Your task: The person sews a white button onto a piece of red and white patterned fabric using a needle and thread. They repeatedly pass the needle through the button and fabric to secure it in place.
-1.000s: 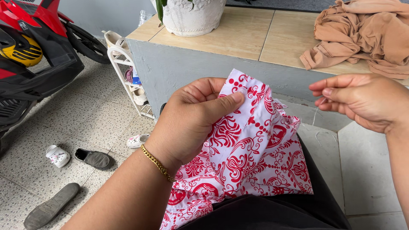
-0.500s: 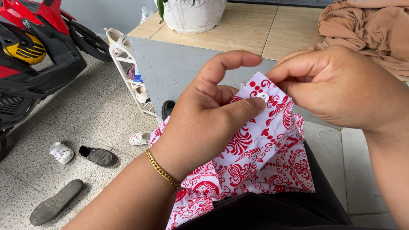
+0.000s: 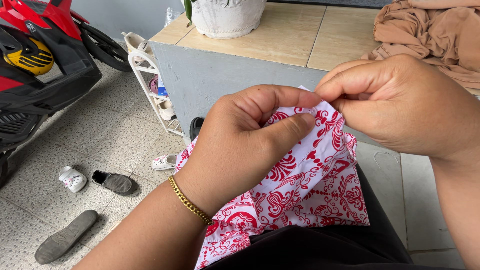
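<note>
Left hand (image 3: 245, 145), gold bracelet (image 3: 190, 201) at the wrist, thumb and forefinger pinched on the top edge of red-and-white patterned cloth (image 3: 300, 185). Right hand (image 3: 400, 105) touching the left at the fingertips, nipped on the same edge beside a small white button (image 3: 312, 112). Cloth draped below both hands onto the lap. Beyond the hands, tiled ledge (image 3: 285, 40), white planter (image 3: 227, 17), tan fabric (image 3: 430, 35).

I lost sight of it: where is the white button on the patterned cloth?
The white button sits at the top edge of the red-and-white cloth, centre of the head view, between the left hand thumb and right hand fingertips.
</note>
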